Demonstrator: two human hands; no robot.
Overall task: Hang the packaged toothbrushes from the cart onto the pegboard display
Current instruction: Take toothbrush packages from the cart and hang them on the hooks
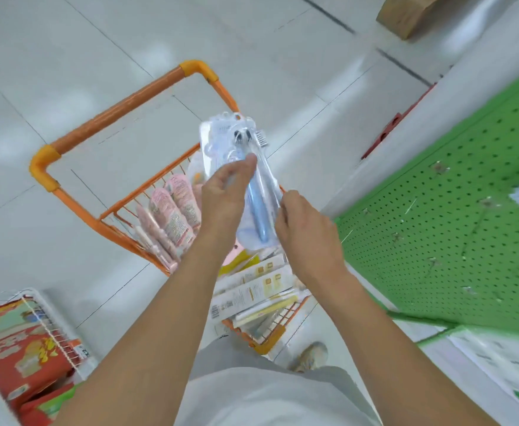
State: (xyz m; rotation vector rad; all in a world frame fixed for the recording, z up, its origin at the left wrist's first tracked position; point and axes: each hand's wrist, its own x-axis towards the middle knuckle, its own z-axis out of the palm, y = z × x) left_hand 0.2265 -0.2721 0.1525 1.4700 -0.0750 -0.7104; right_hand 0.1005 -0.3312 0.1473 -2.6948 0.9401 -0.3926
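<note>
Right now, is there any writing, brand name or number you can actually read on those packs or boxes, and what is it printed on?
None reads clearly.
Clear toothbrush pack held by both hands: print too blurred.
Pink packs in the orange cart: text too small.
White and yellow boxes: barcode and print, unreadable.
Red packages in the white wire basket: large characters, too blurred.

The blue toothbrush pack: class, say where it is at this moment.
In the head view the blue toothbrush pack sits mid-frame, held up between both hands above the orange cart, with the green pegboard to its right.
</note>
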